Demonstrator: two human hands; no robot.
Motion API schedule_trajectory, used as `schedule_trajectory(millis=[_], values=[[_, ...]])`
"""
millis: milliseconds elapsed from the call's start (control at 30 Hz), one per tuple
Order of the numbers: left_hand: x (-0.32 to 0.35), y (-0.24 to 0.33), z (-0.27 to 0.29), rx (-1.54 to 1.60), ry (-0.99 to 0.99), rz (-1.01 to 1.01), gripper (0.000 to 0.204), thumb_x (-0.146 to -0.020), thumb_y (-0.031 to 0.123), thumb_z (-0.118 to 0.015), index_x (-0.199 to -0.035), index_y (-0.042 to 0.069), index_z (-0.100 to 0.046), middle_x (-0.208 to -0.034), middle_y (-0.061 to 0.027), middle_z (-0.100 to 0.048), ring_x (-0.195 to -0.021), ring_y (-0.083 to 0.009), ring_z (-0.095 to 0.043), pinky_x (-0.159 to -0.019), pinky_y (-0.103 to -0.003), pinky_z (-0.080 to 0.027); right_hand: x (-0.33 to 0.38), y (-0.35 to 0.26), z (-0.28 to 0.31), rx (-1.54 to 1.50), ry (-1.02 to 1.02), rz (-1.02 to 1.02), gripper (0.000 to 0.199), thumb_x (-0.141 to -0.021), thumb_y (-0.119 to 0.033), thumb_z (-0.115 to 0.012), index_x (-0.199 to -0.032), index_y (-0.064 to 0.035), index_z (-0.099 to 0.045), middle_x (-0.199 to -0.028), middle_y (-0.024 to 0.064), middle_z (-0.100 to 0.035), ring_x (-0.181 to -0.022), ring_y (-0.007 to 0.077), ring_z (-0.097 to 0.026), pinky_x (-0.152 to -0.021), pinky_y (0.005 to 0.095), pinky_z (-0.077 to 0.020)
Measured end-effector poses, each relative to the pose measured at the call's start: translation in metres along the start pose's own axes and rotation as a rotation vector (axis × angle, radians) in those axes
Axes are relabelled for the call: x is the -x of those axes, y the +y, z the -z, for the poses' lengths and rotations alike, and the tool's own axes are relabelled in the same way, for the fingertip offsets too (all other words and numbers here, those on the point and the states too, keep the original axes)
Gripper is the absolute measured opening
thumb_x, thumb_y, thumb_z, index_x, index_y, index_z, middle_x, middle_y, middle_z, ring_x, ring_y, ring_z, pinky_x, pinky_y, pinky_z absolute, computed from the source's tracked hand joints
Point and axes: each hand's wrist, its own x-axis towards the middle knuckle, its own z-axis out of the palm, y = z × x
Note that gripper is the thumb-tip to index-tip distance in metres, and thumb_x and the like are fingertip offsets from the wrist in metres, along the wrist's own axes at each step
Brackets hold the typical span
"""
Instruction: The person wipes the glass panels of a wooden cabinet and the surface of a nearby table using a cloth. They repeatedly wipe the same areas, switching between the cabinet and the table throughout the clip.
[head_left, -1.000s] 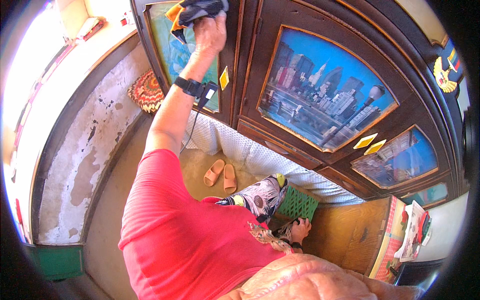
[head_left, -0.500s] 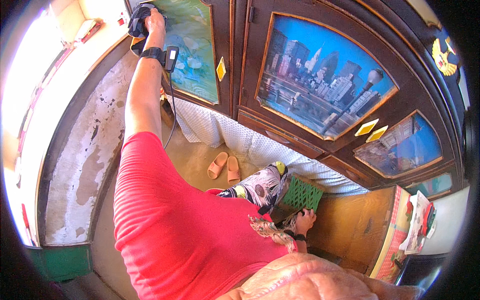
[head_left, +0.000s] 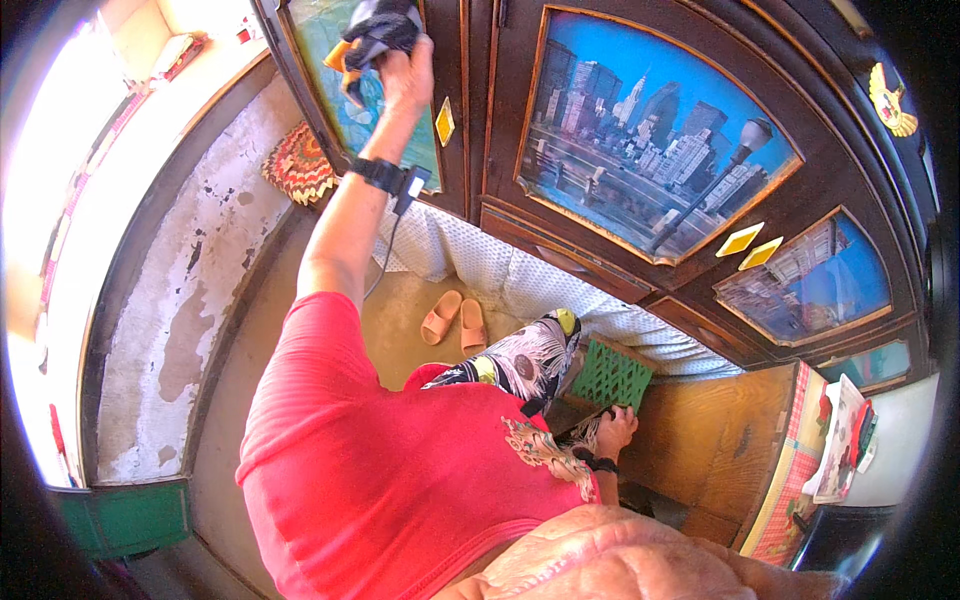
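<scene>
My left hand [head_left: 408, 78] is raised high and grips a dark cloth with an orange part [head_left: 372, 30]. The cloth is pressed against the greenish picture panel [head_left: 345, 115] of a dark wooden cabinet door. A black band with a small device and a hanging cable sits on that wrist [head_left: 385, 176]. My right hand [head_left: 616, 430] is low at my side, fingers curled on the edge of a wooden surface [head_left: 720, 440], right beside a green plastic lattice crate [head_left: 612, 375]. It holds nothing that I can see. My red shirt fills the lower middle of the view.
A pair of orange slippers [head_left: 455, 320] lies on the floor below the cabinet, next to white dotted fabric [head_left: 520, 280]. Other doors carry a blue city picture [head_left: 640, 150] and yellow diamond stickers [head_left: 750, 245]. A round patterned mat [head_left: 300, 165] leans by the peeling wall [head_left: 170, 300].
My left hand with the cloth swept left across the door panel, then back to the right. My right hand stayed by the green crate.
</scene>
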Motion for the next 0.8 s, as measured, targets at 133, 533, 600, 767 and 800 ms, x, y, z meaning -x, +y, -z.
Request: schedule_trajectory(millis=[133,533,600,767,800], values=[[0.032,0.031,0.009,0.259,0.035,-0.043,0.05,-0.099,0.037,-0.053,-0.131,-0.002,-0.054,-0.134,-0.0183,-0.056,-0.126,-0.0322,-0.049,-0.109,-0.04,-0.033,0.001,-0.001,0.0,-0.008,0.032,0.033,0.033,-0.085,-0.027,-0.065,-0.114,-0.0127,-0.07,-0.146,0.0098,-0.049,-0.135,0.0394,-0.039,-0.106,0.0507,-0.0408],[-0.044,-0.058,0.018,-0.046,0.097,0.114,0.042,-0.092,0.035,-0.058,-0.107,-0.003,-0.066,-0.111,-0.0211,-0.068,-0.108,-0.0363,-0.062,-0.095,-0.044,-0.045,0.002,-0.005,0.003,0.034,-0.024,0.024,0.033,-0.086,-0.025,-0.064,-0.116,-0.013,-0.069,-0.149,0.0084,-0.045,-0.137,0.0396,-0.037,-0.106,0.0548,-0.0393],[-0.079,-0.087,0.03,-0.073,0.17,-0.149,0.049,-0.091,0.041,-0.056,-0.109,-0.004,-0.065,-0.111,-0.0208,-0.068,-0.107,-0.0348,-0.061,-0.096,-0.042,-0.044,0.001,-0.006,0.003,0.051,-0.036,0.007,0.033,-0.087,-0.024,-0.065,-0.118,-0.0128,-0.068,-0.148,0.0074,-0.046,-0.137,0.0395,-0.036,-0.105,0.0559,-0.0402],[-0.12,-0.145,0.047,-0.001,0.19,0.012,0.052,-0.091,0.042,-0.056,-0.11,-0.005,-0.065,-0.111,-0.0202,-0.068,-0.107,-0.0335,-0.061,-0.097,-0.041,-0.044,-0.001,-0.004,0.0,0.033,0.004,0.041,0.031,-0.087,-0.023,-0.065,-0.117,-0.0136,-0.069,-0.148,0.0082,-0.047,-0.137,0.0398,-0.037,-0.104,0.0563,-0.0411],[-0.119,-0.155,0.049,0.024,0.19,0.051,0.052,-0.091,0.043,-0.056,-0.11,-0.005,-0.065,-0.111,-0.0201,-0.067,-0.107,-0.0332,-0.061,-0.097,-0.041,-0.044,-0.001,-0.004,0.0,0.041,-0.01,0.025,0.031,-0.087,-0.023,-0.065,-0.116,-0.0137,-0.069,-0.148,0.0084,-0.047,-0.136,0.0397,-0.037,-0.104,0.0562,-0.0414]])
